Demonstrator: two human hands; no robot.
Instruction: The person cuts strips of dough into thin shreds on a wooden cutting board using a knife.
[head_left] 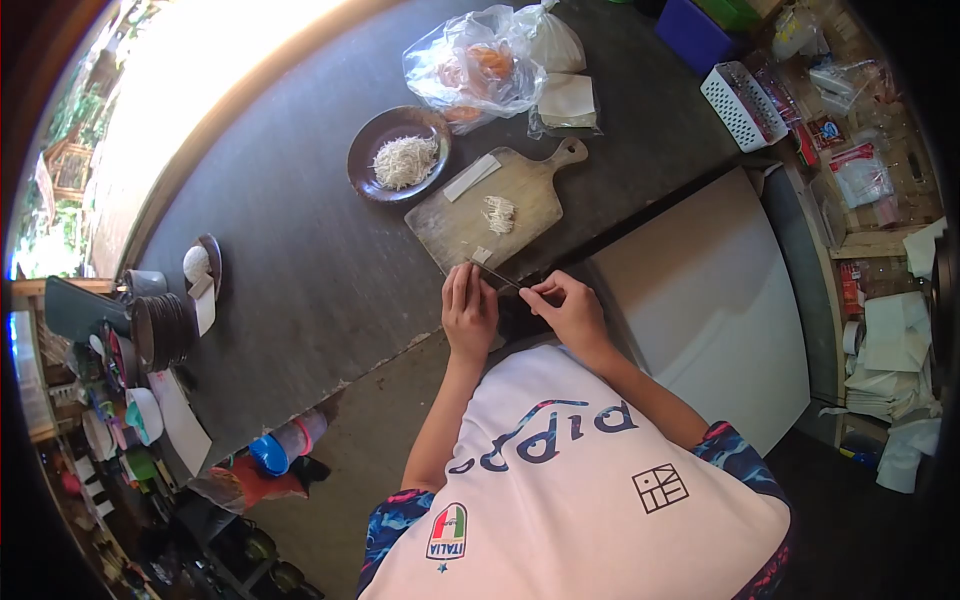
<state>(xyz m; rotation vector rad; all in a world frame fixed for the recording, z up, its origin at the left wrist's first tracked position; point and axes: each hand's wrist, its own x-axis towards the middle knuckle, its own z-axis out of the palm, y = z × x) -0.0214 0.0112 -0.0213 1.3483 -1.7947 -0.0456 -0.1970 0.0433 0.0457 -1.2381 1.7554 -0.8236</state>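
On the dark table lies a wooden cutting board (535, 180) with a handle. My right hand (568, 305) is closed around the handle end of a thin knife (497, 274), whose blade reaches to the board's near edge. My left hand (470, 308) has its fingers together, pressing at a small pale flat piece (481, 256) beside the blade. Farther up the board are a small heap of thin pale shreds (499, 214) and a pale flat strip (472, 178). A brown plate (360, 150) left of the board bears a larger pile of shreds (405, 162).
Behind the board lie a clear plastic bag (470, 70) with orange contents and a packet of pale sheets (566, 102). At left stand a small dish (217, 262) and a stack of dark plates (160, 332). A white perforated basket (742, 108) sits at right.
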